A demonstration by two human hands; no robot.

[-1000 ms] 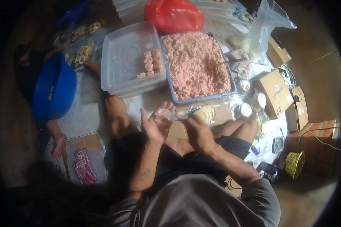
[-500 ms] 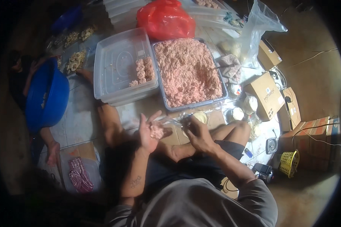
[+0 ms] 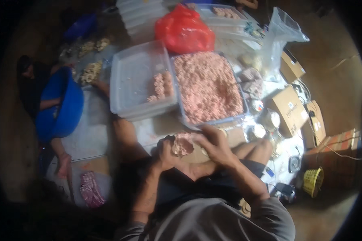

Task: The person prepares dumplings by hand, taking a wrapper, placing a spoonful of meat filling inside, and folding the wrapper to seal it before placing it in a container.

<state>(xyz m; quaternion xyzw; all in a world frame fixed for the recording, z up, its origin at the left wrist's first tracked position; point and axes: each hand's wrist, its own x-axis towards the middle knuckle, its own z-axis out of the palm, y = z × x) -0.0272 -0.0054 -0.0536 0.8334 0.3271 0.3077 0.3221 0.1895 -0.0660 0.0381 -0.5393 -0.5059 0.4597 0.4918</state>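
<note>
Since half a second ago, your hands have come together: your left hand (image 3: 167, 156), which lay spread with the palm up, is now curled, and your right hand (image 3: 216, 145) has swung over to meet it. Between them, in front of your crossed legs, sits a small cupped lump of pink meat (image 3: 184, 145) with a pale edge. Your left fingers and thumb wrap its left side and grasp it. Your right hand is partly bent, its fingertips at the lump's right edge; blur keeps you from telling whether they pinch it or only touch it, or whether they hold anything else.

Just beyond your hands stands the wide blue-rimmed tray (image 3: 233, 119), heaped with ground meat (image 3: 207, 84) that dips toward the right. Close by on its left, the clear plastic box (image 3: 130, 90) carries short rows of shaped pieces (image 3: 162, 85) along its right side, with most of its bottom bare. Behind the tray you have a bulging red bag (image 3: 185, 32), and past that a clear container (image 3: 225, 13) with more pieces inside. Over on your left, another person's arm (image 3: 50, 103) reaches into a large blue basin (image 3: 73, 112). Toward your right are a cardboard box (image 3: 289, 110) and a yellow basket (image 3: 312, 181).
</note>
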